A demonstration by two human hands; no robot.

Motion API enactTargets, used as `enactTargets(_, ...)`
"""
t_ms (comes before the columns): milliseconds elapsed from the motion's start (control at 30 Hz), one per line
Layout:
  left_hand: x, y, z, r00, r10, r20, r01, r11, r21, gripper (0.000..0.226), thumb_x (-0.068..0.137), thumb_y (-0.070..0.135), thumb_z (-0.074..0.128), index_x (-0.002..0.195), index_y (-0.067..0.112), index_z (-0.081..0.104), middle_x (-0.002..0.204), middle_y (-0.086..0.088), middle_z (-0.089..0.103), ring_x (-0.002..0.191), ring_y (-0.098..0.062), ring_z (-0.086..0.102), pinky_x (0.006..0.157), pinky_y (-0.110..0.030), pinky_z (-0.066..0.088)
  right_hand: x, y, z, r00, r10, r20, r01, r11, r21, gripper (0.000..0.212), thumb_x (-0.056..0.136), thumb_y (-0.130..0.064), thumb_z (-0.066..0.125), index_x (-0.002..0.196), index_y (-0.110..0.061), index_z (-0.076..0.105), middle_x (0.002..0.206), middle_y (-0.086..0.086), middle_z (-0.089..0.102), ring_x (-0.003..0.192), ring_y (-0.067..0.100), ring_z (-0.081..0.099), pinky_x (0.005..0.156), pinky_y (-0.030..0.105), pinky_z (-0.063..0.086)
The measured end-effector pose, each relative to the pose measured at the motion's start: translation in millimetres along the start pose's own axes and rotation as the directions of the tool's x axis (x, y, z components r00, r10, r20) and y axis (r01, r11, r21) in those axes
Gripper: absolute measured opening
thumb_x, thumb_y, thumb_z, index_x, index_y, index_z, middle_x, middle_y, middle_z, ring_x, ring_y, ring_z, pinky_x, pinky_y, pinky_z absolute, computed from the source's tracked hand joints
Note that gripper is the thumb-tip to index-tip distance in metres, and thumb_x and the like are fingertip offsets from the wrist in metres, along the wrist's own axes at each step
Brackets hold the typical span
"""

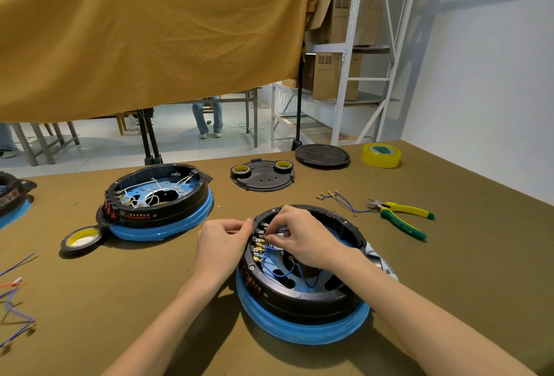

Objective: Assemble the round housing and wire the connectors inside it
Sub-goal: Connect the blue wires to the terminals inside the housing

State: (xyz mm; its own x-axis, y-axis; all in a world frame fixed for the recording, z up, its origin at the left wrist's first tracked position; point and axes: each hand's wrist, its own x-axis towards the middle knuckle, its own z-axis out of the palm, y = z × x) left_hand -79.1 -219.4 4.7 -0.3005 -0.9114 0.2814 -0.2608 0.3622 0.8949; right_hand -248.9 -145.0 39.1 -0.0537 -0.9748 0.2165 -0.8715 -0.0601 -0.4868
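Where hands (223, 245) perhaps hide connectors (259, 245).

left grip (223, 245) curled, fingertips pinched; right grip (302, 238) curled, pinching, forearms converging

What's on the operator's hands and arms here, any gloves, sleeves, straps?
Nothing worn. The left hand and the right hand are bare, with no gloves, rings or watch visible. Both forearms are uncovered to the frame edge; no sleeves, straps, cables or markings show.
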Motion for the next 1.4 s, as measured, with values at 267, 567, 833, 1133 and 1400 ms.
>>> enactTargets(267,-1.0,1.5,-0.8,1.0,-0.014,-0.002,0.014,1.0,0.013,0.02,0.097,0.037,0.067,0.086,0.029,0.082,0.073,0.016,0.076,0.071,0.0,0.072,0.061,-0.024,0.057,0.0,3.0,-1.5,1.0,-0.022,0.018,0.021,0.999,0.048,0.015,0.096,-0.025,0.071,0.107,-0.018,0.079,0.107,-0.007,0.06,0.103,0.012,0.057,0.098,0.04,0.051)
enactTargets(567,-2.2,3.8,-0.8,1.0,-0.028,-0.009,0.028,0.999,0.031,0.022,0.097,0.038,0.066,0.087,0.027,0.083,0.071,0.015,0.076,0.07,-0.001,0.071,0.062,-0.026,0.059,1.5,1.2,-1.8,1.0,-0.028,0.007,0.028,0.999,0.042,0.015,0.096,-0.026,0.071,0.107,-0.019,0.079,0.108,-0.007,0.061,0.101,0.011,0.058,0.096,0.039,0.052)
enactTargets(833,-3.2,4.6,-1.8,1.0,-0.015,0.006,0.015,0.999,0.04,0.021,0.098,0.037,0.066,0.085,0.029,0.081,0.07,0.014,0.075,0.068,-0.001,0.071,0.059,-0.023,0.056,0.5,3.1,-2.0,0.999,-0.038,0.022,0.037,0.999,0.039,0.015,0.096,-0.024,0.071,0.109,-0.018,0.078,0.106,-0.009,0.058,0.099,0.008,0.055,0.086,0.025,0.047)
enactTargets(1133,-4.1,7.3,-2.1,1.0,-0.021,0.0,0.021,0.999,0.031,0.023,0.098,0.037,0.065,0.083,0.029,0.081,0.072,0.012,0.076,0.07,-0.004,0.072,0.069,-0.04,0.063,1.0,-1.8,-2.5,0.999,-0.03,0.018,0.03,0.999,-0.01,0.017,0.097,-0.027,0.07,0.109,-0.019,0.078,0.111,-0.008,0.06,0.102,0.011,0.057,0.092,0.035,0.052)
enactTargets(1400,-24.2,1.7,1.4,0.998,-0.052,-0.03,0.049,0.993,-0.112,0.017,0.099,0.025,0.064,0.107,0.029,0.079,0.088,0.024,0.073,0.095,0.001,0.069,0.086,-0.032,0.059,0.8,-13.1,0.7,0.997,-0.077,-0.021,0.071,0.974,-0.216,0.016,0.098,-0.032,0.067,0.106,-0.022,0.076,0.11,-0.009,0.054,0.094,0.014,0.055,0.083,0.032,0.041)
